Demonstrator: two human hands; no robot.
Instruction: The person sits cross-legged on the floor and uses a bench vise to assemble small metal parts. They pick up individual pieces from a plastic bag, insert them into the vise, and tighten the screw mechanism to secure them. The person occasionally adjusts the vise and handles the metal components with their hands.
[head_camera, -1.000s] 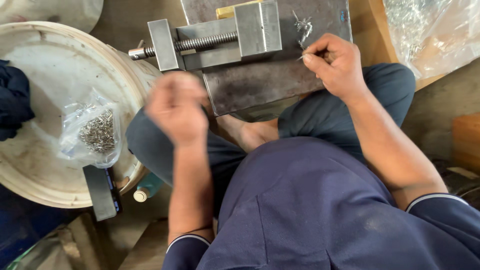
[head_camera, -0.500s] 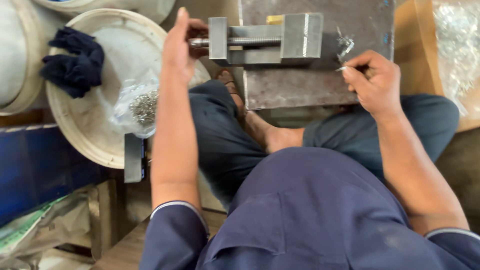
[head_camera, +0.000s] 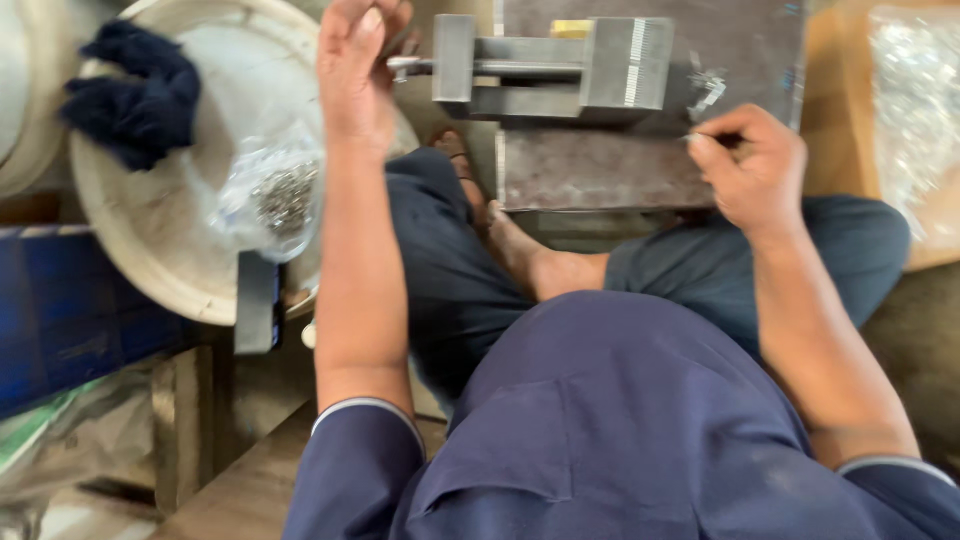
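Seated person at a small vise on a steel plate. Left hand, fingers curled, rests on the vise screw handle. Right hand pinches a small metal piece, apparently a thin pin, beside the jaws. No piece is clamped yet; a bag of parts lies on the white lid.

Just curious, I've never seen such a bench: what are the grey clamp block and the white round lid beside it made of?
The clamp block looks like bare steel: dull grey, ground faces, screw rod through it. The round lid seems white plastic, matte and scuffed, though blur leaves that open.
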